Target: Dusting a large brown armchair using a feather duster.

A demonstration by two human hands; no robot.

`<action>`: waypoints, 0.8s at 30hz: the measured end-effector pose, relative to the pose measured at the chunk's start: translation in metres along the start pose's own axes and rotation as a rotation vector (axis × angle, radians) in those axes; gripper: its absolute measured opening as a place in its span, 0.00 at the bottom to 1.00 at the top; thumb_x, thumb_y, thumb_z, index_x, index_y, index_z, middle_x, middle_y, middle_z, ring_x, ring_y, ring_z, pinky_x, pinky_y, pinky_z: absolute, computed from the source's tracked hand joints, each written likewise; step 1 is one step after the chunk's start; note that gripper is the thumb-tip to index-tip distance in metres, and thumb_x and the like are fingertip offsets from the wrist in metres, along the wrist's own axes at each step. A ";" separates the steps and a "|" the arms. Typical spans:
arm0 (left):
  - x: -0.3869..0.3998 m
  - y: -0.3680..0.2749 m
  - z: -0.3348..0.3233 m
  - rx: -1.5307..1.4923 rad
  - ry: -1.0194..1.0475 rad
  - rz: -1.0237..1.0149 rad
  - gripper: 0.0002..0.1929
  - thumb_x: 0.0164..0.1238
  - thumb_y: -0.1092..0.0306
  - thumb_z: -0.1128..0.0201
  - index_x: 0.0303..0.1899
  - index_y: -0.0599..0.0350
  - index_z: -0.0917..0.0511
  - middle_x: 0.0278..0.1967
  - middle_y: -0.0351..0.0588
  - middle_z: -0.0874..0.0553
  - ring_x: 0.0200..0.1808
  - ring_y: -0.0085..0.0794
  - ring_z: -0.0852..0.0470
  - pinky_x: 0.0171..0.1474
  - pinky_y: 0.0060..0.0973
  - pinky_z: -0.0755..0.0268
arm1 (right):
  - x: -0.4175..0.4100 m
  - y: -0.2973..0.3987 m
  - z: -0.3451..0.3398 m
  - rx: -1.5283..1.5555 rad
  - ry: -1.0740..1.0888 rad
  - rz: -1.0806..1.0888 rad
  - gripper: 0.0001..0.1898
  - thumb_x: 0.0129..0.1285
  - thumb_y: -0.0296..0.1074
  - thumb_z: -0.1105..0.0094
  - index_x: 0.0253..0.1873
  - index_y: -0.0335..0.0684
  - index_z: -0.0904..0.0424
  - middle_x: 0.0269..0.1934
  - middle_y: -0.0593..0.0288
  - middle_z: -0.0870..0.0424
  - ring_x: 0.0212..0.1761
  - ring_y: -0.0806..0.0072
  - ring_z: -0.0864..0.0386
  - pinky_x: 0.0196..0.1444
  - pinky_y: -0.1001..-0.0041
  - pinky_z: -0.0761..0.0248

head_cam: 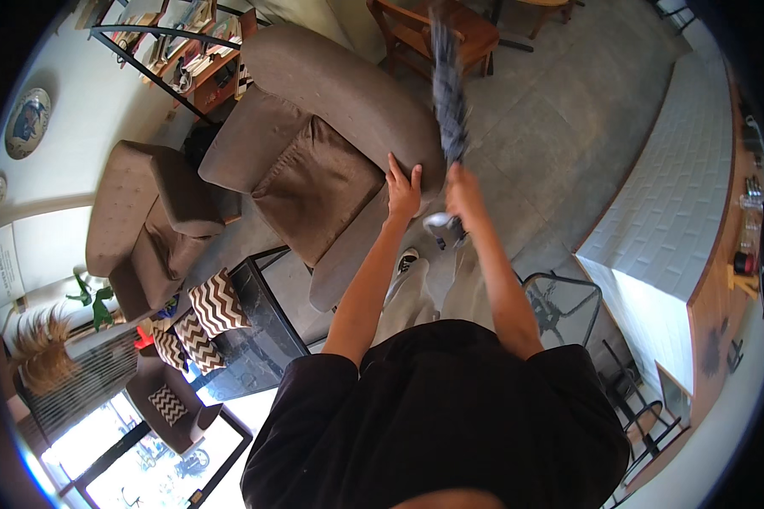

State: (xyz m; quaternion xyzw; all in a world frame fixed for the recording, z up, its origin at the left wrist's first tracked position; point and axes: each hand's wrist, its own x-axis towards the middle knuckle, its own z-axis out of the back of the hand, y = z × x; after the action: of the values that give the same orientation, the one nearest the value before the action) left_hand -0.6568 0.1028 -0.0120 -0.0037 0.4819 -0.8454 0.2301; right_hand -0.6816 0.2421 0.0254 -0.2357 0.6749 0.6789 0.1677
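My left hand [403,191] rests with its fingers apart on the arm of a brown upholstered armchair [350,83]. Just to its right, my right hand [465,196] is closed around the handle end of a long, dark grey-blue duster [449,95], blurred at its far tip. The duster extends up the view, beside the chair's rounded side and over the floor. A white and dark part [439,221] shows below my right fist; whether it belongs to the duster is unclear. The chair's seat cushion [318,191] is creased.
A second brown armchair [127,216] stands at the left. Zigzag-patterned cushions [219,302] lie on a dark marble-look table [261,350]. A wooden chair [420,32] and a shelf of books [191,63] are at the top. A glass-topped table [563,305] and a white tiled counter [662,191] stand at the right.
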 end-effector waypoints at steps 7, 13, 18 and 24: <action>-0.058 0.142 0.060 0.444 0.365 0.181 0.46 0.59 0.31 0.50 0.70 0.55 0.48 0.66 0.60 0.38 0.68 0.51 0.41 0.67 0.49 0.48 | -0.066 0.080 -0.005 0.219 -0.065 0.697 0.21 0.75 0.48 0.64 0.28 0.41 0.40 0.17 0.72 0.42 0.14 0.86 0.46 0.15 0.81 0.53; -0.090 0.209 0.083 0.771 0.243 0.058 0.46 0.54 0.30 0.45 0.69 0.50 0.44 0.65 0.55 0.34 0.67 0.48 0.37 0.64 0.54 0.46 | -0.108 -0.217 -0.084 -0.463 -0.433 0.268 0.21 0.73 0.46 0.63 0.36 0.31 0.31 0.29 0.43 0.25 0.34 0.49 0.26 0.36 0.59 0.35; -0.085 0.224 0.070 0.832 0.188 -0.093 0.46 0.52 0.31 0.42 0.67 0.52 0.41 0.62 0.54 0.31 0.62 0.47 0.32 0.62 0.49 0.40 | -0.247 -0.418 -0.081 -0.252 0.123 -0.983 0.20 0.72 0.48 0.58 0.37 0.35 0.27 0.18 0.57 0.28 0.14 0.68 0.29 0.17 0.63 0.40; -0.087 0.242 0.057 0.850 0.087 -0.192 0.42 0.53 0.34 0.42 0.62 0.56 0.36 0.52 0.55 0.24 0.54 0.51 0.26 0.56 0.44 0.34 | -0.200 -0.396 -0.115 -0.182 -0.117 -0.753 0.24 0.71 0.48 0.60 0.34 0.31 0.26 0.16 0.48 0.26 0.18 0.56 0.24 0.22 0.59 0.32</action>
State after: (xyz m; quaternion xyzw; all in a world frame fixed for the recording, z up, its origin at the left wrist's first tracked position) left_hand -0.4724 -0.0137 -0.1601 0.0823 0.0979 -0.9855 0.1112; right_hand -0.2877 0.1584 -0.1945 -0.4418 0.4674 0.6393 0.4216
